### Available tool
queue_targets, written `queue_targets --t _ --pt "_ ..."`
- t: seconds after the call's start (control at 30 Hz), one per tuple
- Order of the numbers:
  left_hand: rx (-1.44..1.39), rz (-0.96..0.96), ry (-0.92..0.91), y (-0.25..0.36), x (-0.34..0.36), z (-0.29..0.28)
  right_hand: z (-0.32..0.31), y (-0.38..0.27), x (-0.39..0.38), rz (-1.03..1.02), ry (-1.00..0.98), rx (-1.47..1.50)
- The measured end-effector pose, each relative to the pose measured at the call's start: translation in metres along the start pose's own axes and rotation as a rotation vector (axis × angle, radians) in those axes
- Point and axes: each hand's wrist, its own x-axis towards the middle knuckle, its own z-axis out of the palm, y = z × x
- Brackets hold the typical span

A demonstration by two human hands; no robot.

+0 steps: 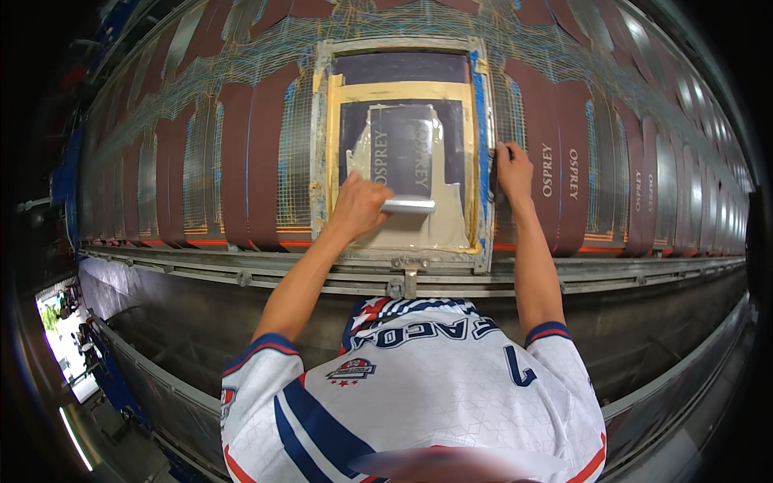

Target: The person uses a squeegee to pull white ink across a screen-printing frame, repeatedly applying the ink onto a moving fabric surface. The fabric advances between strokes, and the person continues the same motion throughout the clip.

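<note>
My left hand [361, 205] is closed around a squeegee [412, 206] with a silver-grey, bar-shaped body. The squeegee lies across the lower part of a printing screen, over cream-coloured ink [448, 221]. Streaks of this ink surround a dark mesh panel [403, 149] with lettering. Yellow and blue tape lines the metal screen frame [322, 121]. At the frame's right side, my right hand [514, 167] has its fingers curled on the edge, beside a dark strip. The undersides of those fingers are hidden.
Under and beside the screen, a long table carries rows of maroon cut pieces [237, 161], some with printed lettering. Netting with orange and blue lines [266, 40] lies among them. A metal rail [322, 282] with a clamp [411, 278] runs along the near edge.
</note>
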Motion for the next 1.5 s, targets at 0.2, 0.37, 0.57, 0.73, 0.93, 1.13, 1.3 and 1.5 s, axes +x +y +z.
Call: queue_targets --t 0.2,0.37,0.57,0.73,0.93,1.13,1.3,1.5 --pt "0.065 0.018 0.117 -0.072 0.103 -0.014 -0.027 -0.025 0.02 0.056 -0.267 -0.328" --pt "-0.002 -0.019 0.098 -0.078 0.131 -0.031 -0.036 -0.074 0.044 -0.231 -0.266 0.071" --pt "0.032 -0.061 0.06 -0.088 0.142 -0.032 0.021 -0.151 0.073 -0.61 -0.549 -0.02" --pt "-0.019 -0.027 0.162 -0.1 0.144 -0.012 0.064 -0.145 0.082 -0.686 -0.554 -0.365" --pt "-0.05 -0.053 0.176 -0.069 0.093 0.01 0.052 -0.121 0.012 -0.81 -0.459 -0.417" --pt "-0.067 -0.077 0.108 0.027 -0.019 0.018 0.008 -0.089 -0.111 -0.831 -0.491 -0.342" --pt "-0.058 -0.091 0.073 0.035 -0.03 0.018 0.001 -0.09 -0.121 -0.831 -0.531 -0.344" --pt "0.022 -0.042 0.166 -0.024 0.05 -0.003 0.025 -0.118 -0.029 -0.859 -0.469 -0.449"
